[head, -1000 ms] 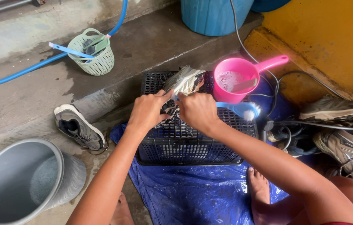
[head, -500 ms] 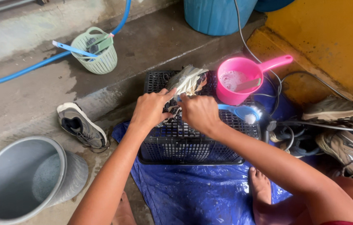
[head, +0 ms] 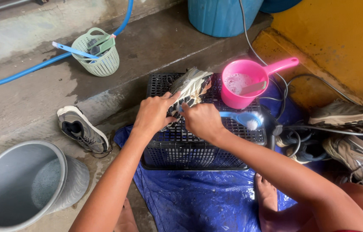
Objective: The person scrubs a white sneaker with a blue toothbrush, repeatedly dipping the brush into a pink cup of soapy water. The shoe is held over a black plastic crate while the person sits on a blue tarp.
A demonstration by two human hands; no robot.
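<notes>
A grey and white sneaker (head: 191, 86) lies on an upturned black plastic crate (head: 203, 146). My left hand (head: 153, 115) grips the sneaker's near end. My right hand (head: 202, 121) is closed on the sneaker beside it, fingers at its laces or tongue. A blue scrubbing brush (head: 243, 117) with white bristles lies on the crate just right of my right hand; whether that hand also holds its handle is hidden. A pink dipper (head: 250, 81) with soapy water stands on the crate's far right corner.
A second sneaker (head: 82, 129) lies on the wet concrete at left, a grey bucket (head: 27, 184) with water at lower left. A green basket (head: 98, 53) with brushes and a blue hose (head: 27, 71) are beyond. More shoes (head: 353, 129), cables and a blue tarp (head: 198, 197) lie right and below.
Both hands stay on the sneaker, shifting only slightly. The view has drifted a little, and the brush rests in the same place on the crate.
</notes>
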